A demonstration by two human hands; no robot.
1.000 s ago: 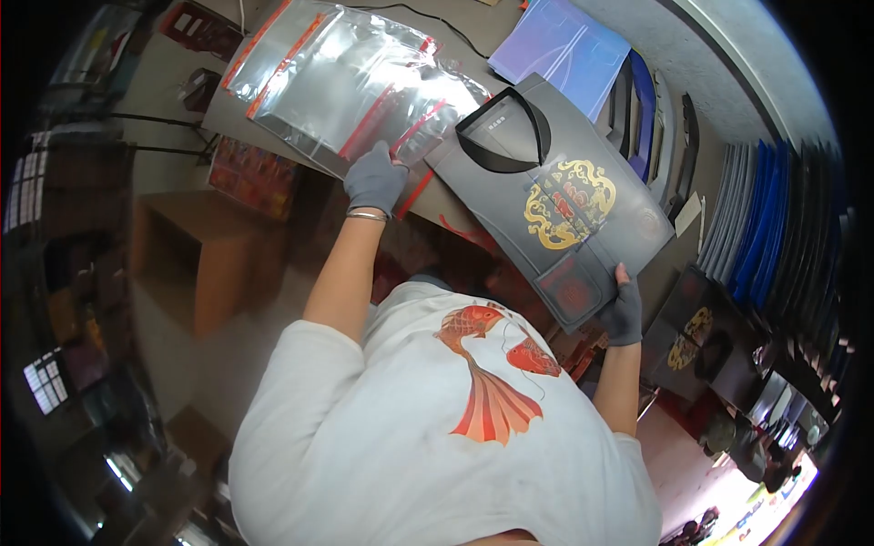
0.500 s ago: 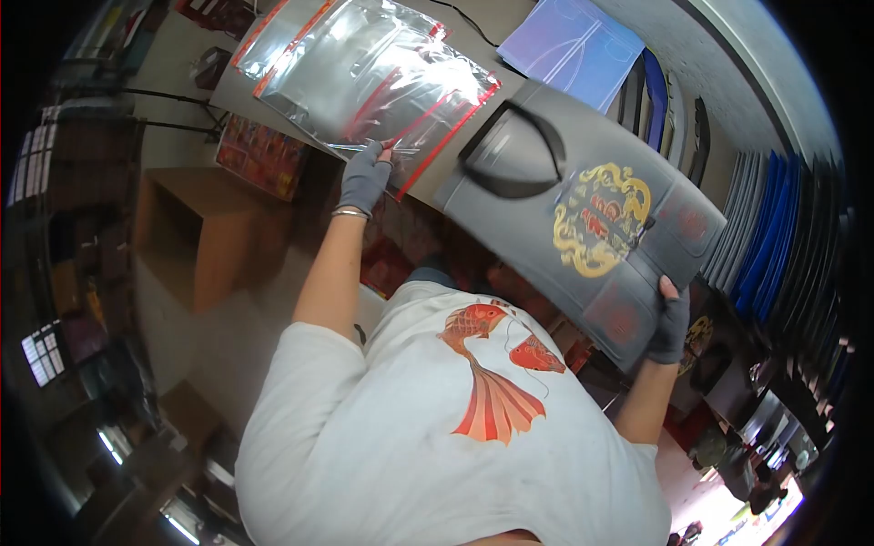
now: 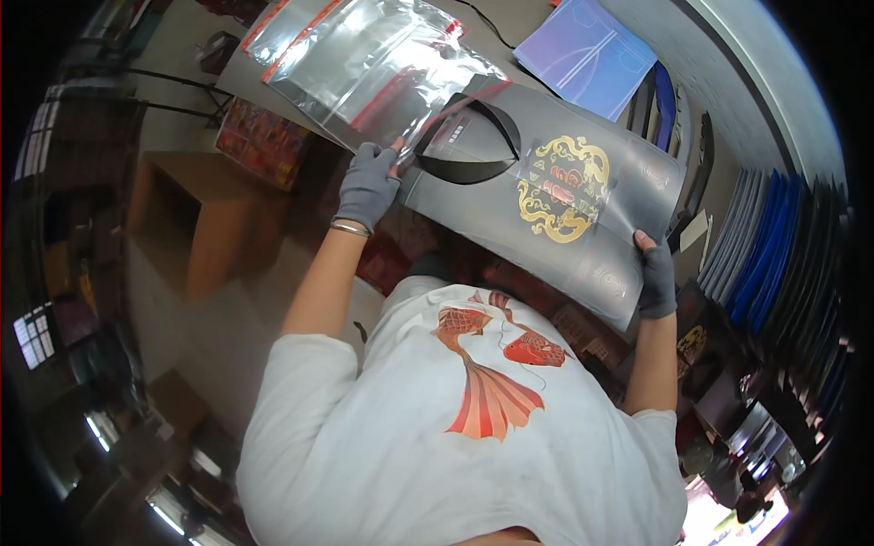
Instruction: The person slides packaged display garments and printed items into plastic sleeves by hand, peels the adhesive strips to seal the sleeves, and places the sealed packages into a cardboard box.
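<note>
A grey bag (image 3: pixel 492 214) with a gold dragon emblem and a black handle lies tilted in front of me. My right hand (image 3: pixel 657 278), in a grey fingerless glove, grips its lower right end with the thumb on top. My left hand (image 3: pixel 369 187), gloved the same way, pinches the edge of a clear plastic sleeve (image 3: pixel 391 105) with a red strip. The bag's handle end reaches into the sleeve's opening, and the clear film lies over part of the handle. More clear sleeves (image 3: pixel 284 41) with orange-red edges lie beneath at the upper left.
Blue-purple printed sheets (image 3: pixel 587 55) lie at the table's back. Grey, blue and black folded bags (image 3: pixel 760 246) stand in a row at the right. An open cardboard box (image 3: pixel 205 223) sits at the left, near a red patterned box (image 3: pixel 259 146).
The bag first moved right with my right hand, then back left, so its handle end now lies under the sleeve's film. My left hand has kept hold of the sleeve's edge.
</note>
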